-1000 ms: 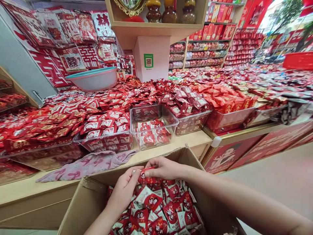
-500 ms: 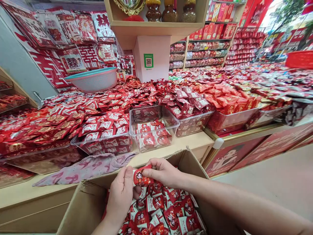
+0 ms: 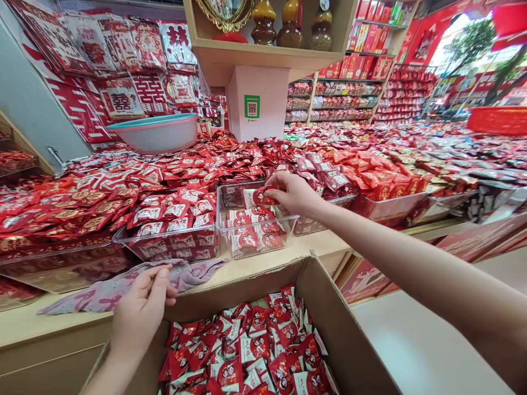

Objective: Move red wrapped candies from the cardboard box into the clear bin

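Stocking step: right hand (image 3: 294, 193) pinching candy packet (image 3: 260, 196) over clear bin (image 3: 257, 219); left hand (image 3: 142, 307) loose, empty, on carton (image 3: 325, 307) rim. Next probably: lower, release flat.

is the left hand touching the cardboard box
Touching: in the head view the left hand rests on the back rim of the cardboard box, thumb over the edge, beside the purple cloth.

The packet (image 3: 259, 196) in the right hand (image 3: 293, 193) is red and white with a small printed figure, as are the packets (image 3: 255, 345) filling the brown cardboard box (image 3: 349, 345). Behind the box, the bin (image 3: 230, 219) is clear plastic, on a pale wood counter (image 3: 49, 323). Left of the bin, the cloth (image 3: 102, 288) is mauve with pink bow shapes. Behind the bin, the basin (image 3: 156, 134) is pink with a teal rim, and the pillar (image 3: 255, 104) is pale pink with a green QR sticker (image 3: 252, 106).
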Demonstrator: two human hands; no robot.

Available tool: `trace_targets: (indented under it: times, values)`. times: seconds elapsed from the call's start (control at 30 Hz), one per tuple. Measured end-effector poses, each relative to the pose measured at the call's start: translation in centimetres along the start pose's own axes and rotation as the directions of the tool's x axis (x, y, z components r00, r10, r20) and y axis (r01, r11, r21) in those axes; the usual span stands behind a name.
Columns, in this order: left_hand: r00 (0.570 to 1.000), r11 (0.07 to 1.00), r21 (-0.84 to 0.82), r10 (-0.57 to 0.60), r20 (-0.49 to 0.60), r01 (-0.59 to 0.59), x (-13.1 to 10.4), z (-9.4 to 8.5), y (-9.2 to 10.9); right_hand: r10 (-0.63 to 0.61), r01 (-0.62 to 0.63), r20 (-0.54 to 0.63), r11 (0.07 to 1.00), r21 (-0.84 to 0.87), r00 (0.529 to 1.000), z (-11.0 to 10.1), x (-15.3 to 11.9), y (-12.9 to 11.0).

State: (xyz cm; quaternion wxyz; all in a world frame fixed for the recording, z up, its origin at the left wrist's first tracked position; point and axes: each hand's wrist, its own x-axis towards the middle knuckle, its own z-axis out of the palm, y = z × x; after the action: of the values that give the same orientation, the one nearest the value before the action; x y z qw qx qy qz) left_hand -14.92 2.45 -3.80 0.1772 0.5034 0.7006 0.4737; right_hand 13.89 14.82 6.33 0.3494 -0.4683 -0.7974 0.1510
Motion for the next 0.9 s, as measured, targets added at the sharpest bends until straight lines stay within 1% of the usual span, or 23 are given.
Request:
trace_targets:
  times: [0.03,0.07,0.1,0.13,0.2,0.23,0.3,0.37,0.43,0.5,0.57,0.63,0.7,0.77,0.8,0.83,0.9]
  values:
    - [1.0,0.999,0.034,-0.015,0.01,0.015,0.4,-0.1,-0.5,0.051,-0.047,0.034,0.993,-0.104,0.998,-0.2,1.1,0.4]
    - [0.999,0.998,0.061,-0.025,0.026,0.023,0.6,-0.1,-1.0,0.115,-0.092,0.108,0.976,-0.197,0.987,0.0,2.0,0.7]
    - [0.999,0.996,0.08,-0.028,0.044,0.024,0.8,-0.1,-1.4,0.191,-0.129,0.21,0.952,-0.278,0.959,0.3,2.7,1.0]
    - [0.998,0.996,0.092,-0.026,0.061,0.02,0.9,-0.1,-1.7,0.267,-0.154,0.316,0.928,-0.34,0.91,0.8,3.1,1.1]
    - [0.996,0.995,0.101,-0.022,0.087,0.013,1.0,0.0,-2.0,0.391,-0.182,0.497,0.89,-0.418,0.775,1.8,3.6,1.1]
    - [0.995,0.995,0.097,-0.022,0.098,0.013,1.0,0.0,-2.1,0.429,-0.184,0.562,0.879,-0.44,0.707,2.3,3.7,1.1]
    - [0.993,0.996,0.091,-0.024,0.116,0.013,1.0,0.0,-2.3,0.47,-0.189,0.653,0.871,-0.454,0.594,2.9,3.8,1.1]
    - [0.992,0.996,0.092,-0.021,0.122,0.01,1.0,0.0,-2.4,0.486,-0.218,0.715,0.872,-0.439,0.503,3.4,3.9,1.2]
    - [0.993,0.995,0.096,-0.017,0.115,0.006,1.1,0.0,-2.6,0.495,-0.26,0.749,0.869,-0.422,0.44,3.7,4.0,1.5]
    - [0.994,0.995,0.1,-0.013,0.109,0.002,1.1,0.1,-2.8,0.513,-0.288,0.764,0.857,-0.428,0.392,4.0,4.1,1.9]
    - [0.994,0.995,0.1,-0.011,0.107,0.0,1.1,0.1,-2.9,0.531,-0.275,0.76,0.846,-0.457,0.373,4.4,4.3,2.3]
    - [0.995,0.995,0.101,-0.008,0.103,-0.002,1.2,0.2,-3.0,0.539,-0.22,0.754,0.842,-0.493,0.375,4.7,4.4,2.7]
    - [0.995,0.995,0.099,0.004,0.097,-0.013,1.2,0.3,-3.1,0.532,-0.133,0.754,0.841,-0.525,0.385,4.9,4.5,2.8]
    - [0.995,0.995,0.097,0.025,0.091,-0.034,1.2,0.3,-3.2,0.519,-0.048,0.75,0.833,-0.55,0.411,5.1,4.7,2.8]
    - [0.995,0.994,0.098,0.034,0.092,-0.043,1.1,0.3,-3.2,0.514,-0.01,0.742,0.825,-0.565,0.431,5.1,4.9,2.8]
    - [0.995,0.994,0.1,0.041,0.095,-0.051,1.1,0.3,-3.2,0.51,0.032,0.731,0.811,-0.585,0.453,5.2,5.0,2.8]
    - [0.993,0.994,0.096,0.05,0.105,-0.06,1.1,0.4,-3.2,0.492,0.132,0.701,0.763,-0.633,0.516,5.4,5.4,2.8]
